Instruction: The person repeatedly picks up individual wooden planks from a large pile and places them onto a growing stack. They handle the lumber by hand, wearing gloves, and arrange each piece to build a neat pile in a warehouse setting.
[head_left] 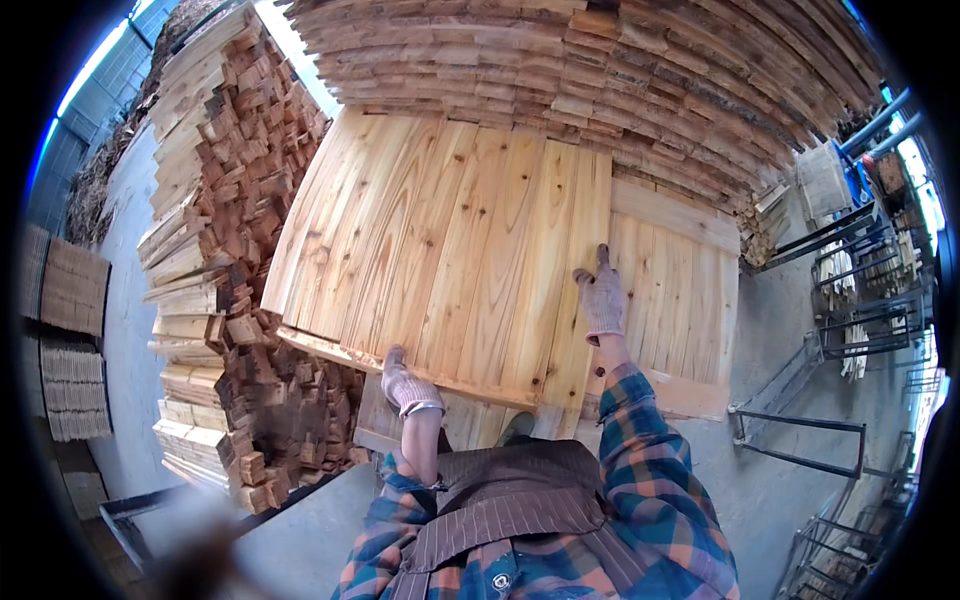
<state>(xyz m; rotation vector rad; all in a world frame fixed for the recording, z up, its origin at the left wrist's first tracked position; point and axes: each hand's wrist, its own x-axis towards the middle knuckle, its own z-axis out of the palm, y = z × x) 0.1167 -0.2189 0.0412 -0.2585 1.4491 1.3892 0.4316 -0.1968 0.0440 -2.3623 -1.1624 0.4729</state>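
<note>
A wide panel of pale knotty boards (pixel 440 240) lies in front of me, its near edge raised towards my waist. At that near edge my left hand (pixel 408 388), in a light knit glove, is closed on the panel with the thumb side on top; the other fingers are hidden. My right hand (pixel 603 298), gloved too, rests at the panel's right edge, index finger and thumb spread apart over the rightmost board. Beneath the panel and to its right lies another board panel (pixel 670 290) with a crosswise batten (pixel 675 215).
Stacked rough planks (pixel 480 60) rise along the far side. A tall pile of cut wood pieces (pixel 270 200) stands at my left. Bundled slats (pixel 72 385) sit farther left. On the right are a black metal frame (pixel 800 445) and racks holding wood (pixel 870 265) on a grey floor.
</note>
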